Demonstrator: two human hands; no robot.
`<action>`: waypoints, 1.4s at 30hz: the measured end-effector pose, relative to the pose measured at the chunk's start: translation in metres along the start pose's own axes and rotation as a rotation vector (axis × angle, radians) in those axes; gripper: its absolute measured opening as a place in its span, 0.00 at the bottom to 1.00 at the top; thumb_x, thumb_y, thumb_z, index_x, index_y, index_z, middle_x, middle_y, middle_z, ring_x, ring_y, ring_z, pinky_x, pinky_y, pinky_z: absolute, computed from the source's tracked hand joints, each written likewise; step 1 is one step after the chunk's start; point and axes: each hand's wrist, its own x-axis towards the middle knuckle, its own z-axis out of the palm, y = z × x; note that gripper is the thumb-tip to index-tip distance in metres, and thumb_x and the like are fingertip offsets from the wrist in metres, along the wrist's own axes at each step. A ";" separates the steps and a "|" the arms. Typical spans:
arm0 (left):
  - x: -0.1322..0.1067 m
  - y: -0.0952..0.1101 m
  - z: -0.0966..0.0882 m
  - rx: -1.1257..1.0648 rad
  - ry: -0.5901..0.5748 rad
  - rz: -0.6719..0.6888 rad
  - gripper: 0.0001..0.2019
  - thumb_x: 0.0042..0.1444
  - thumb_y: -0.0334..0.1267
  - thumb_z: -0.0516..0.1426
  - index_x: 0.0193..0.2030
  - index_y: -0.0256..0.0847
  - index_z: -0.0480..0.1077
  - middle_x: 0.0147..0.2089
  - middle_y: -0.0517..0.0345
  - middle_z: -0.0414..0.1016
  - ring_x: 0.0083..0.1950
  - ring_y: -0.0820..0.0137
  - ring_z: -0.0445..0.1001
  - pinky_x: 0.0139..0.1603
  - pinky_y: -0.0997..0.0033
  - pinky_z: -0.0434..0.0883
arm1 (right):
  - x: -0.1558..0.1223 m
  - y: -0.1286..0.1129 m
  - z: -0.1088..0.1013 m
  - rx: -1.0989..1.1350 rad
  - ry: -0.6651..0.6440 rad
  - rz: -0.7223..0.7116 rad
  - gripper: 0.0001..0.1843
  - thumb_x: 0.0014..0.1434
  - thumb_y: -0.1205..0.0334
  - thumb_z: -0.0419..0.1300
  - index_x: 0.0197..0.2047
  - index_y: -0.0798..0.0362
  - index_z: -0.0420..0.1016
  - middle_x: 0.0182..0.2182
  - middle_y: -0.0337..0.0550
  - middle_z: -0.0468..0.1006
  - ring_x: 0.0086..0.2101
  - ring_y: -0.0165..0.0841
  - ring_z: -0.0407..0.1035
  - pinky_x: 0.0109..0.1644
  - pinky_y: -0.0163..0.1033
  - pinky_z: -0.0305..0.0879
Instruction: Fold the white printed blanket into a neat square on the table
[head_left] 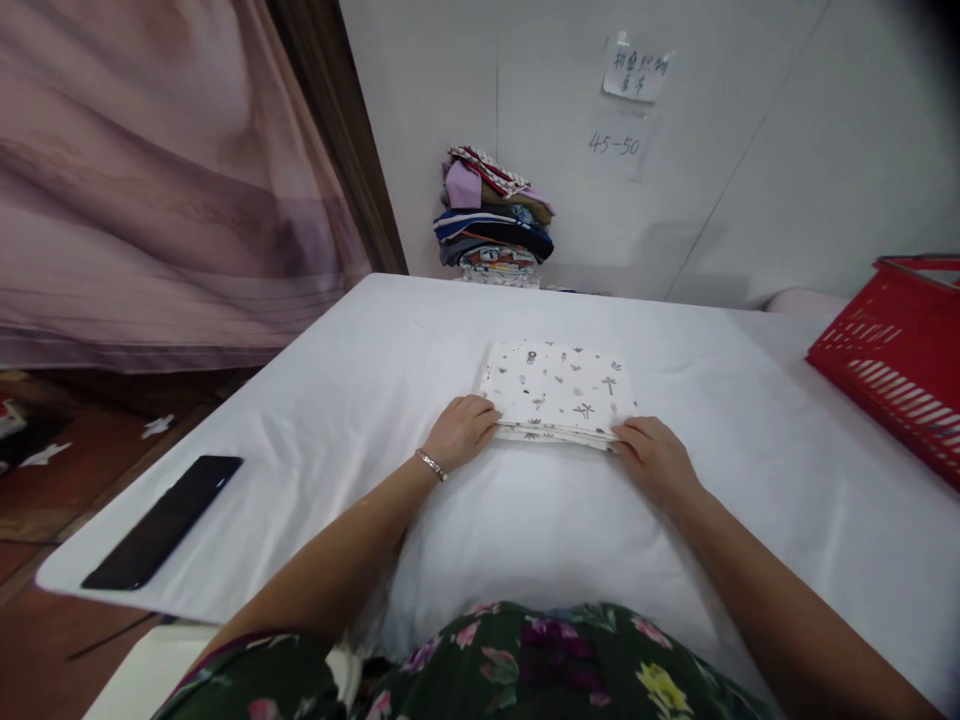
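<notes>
A folded white cloth (555,385) printed with small dark plants and figures lies flat in the middle of the white-covered table. Several layers show along its near edge. My left hand (465,430), with a silver bracelet at the wrist, grips the near left corner. At the near right corner, my right hand (654,455) pinches the layers between thumb and fingers. Both hands rest low at the tabletop, and the undersides of the fingers are hidden.
A dark phone (161,522) lies near the table's left edge. To the right stands a red plastic basket (892,350). Beyond the far edge rises a stack of folded fabrics (495,215) by the wall. A pink curtain (165,180) hangs at the left.
</notes>
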 end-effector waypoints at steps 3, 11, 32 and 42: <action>-0.001 -0.002 -0.002 -0.025 -0.030 0.010 0.14 0.57 0.39 0.53 0.49 0.43 0.67 0.46 0.50 0.70 0.48 0.63 0.66 0.48 0.60 0.63 | 0.000 -0.002 -0.006 -0.018 -0.072 -0.032 0.14 0.59 0.57 0.52 0.46 0.50 0.71 0.43 0.47 0.72 0.43 0.40 0.64 0.43 0.45 0.62; 0.007 -0.009 -0.005 -0.076 -0.004 0.009 0.09 0.58 0.37 0.51 0.43 0.42 0.70 0.43 0.52 0.71 0.47 0.66 0.67 0.47 0.63 0.62 | -0.002 0.006 -0.006 -0.063 -0.148 -0.098 0.17 0.59 0.59 0.51 0.51 0.52 0.67 0.45 0.48 0.71 0.43 0.40 0.64 0.43 0.44 0.63; 0.015 -0.005 -0.009 0.111 0.078 -0.038 0.13 0.56 0.28 0.47 0.41 0.41 0.70 0.44 0.52 0.72 0.49 0.62 0.66 0.48 0.59 0.61 | -0.011 0.004 0.001 0.006 0.037 -0.040 0.17 0.61 0.65 0.48 0.52 0.49 0.68 0.45 0.47 0.72 0.46 0.39 0.64 0.48 0.47 0.64; -0.005 -0.009 0.000 -0.035 0.091 -0.075 0.13 0.55 0.29 0.50 0.44 0.42 0.70 0.50 0.50 0.69 0.52 0.63 0.65 0.50 0.58 0.65 | -0.013 0.003 0.002 -0.004 0.039 -0.050 0.16 0.60 0.64 0.50 0.51 0.48 0.69 0.45 0.49 0.71 0.46 0.40 0.64 0.47 0.47 0.65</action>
